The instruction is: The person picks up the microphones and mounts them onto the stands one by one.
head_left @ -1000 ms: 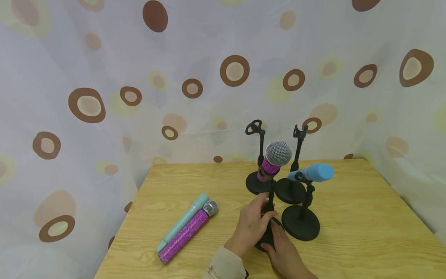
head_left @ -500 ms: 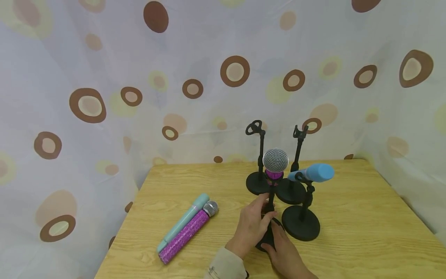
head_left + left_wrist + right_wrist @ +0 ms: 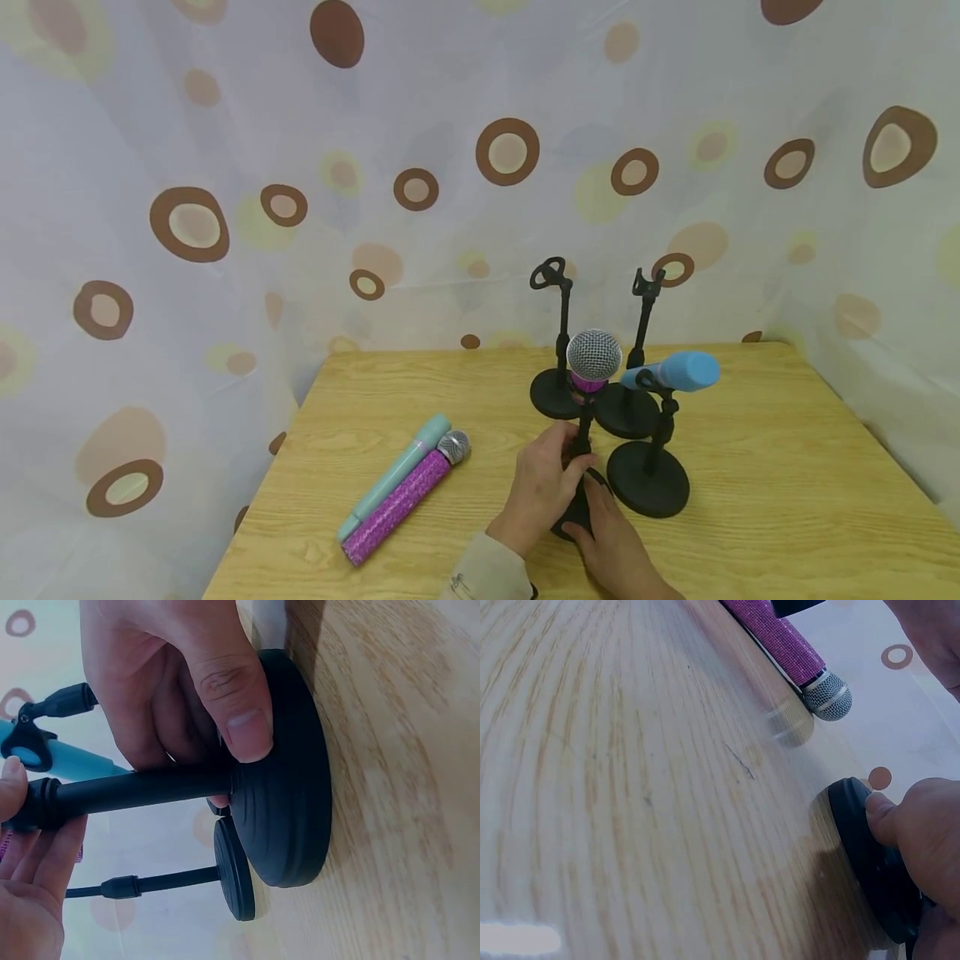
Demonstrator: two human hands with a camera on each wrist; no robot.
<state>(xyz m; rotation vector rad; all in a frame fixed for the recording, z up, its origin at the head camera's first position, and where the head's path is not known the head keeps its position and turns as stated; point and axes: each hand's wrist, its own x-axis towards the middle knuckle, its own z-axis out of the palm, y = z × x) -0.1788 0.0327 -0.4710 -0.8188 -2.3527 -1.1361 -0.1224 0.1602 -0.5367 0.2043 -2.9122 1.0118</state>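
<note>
A black microphone stand [image 3: 584, 429] bears a purple microphone [image 3: 593, 357] with a silver mesh head, which points toward the head camera. My left hand [image 3: 538, 482] grips the stand's pole; in the left wrist view its fingers and thumb pinch the collar [image 3: 46, 804]. My right hand [image 3: 617, 537] holds the round black base [image 3: 289, 780], with the thumb laid on its upper face, as the right wrist view also shows. Just right of it, a second stand [image 3: 649, 477] carries a blue microphone [image 3: 678, 371]. The microphone's lower body is hidden behind its mesh head.
Two more black stands, one at the back left [image 3: 557, 392] and one at the back right [image 3: 628, 408], have bare clips. Left on the wooden table [image 3: 780, 500], a teal microphone [image 3: 397, 475] and a purple glitter microphone [image 3: 397, 507] lie side by side. A patterned curtain stands behind.
The purple microphone on the held stand has swung from a rightward lean to point more toward the camera, and its mesh head sits lower. Both hands keep nearly the same place.
</note>
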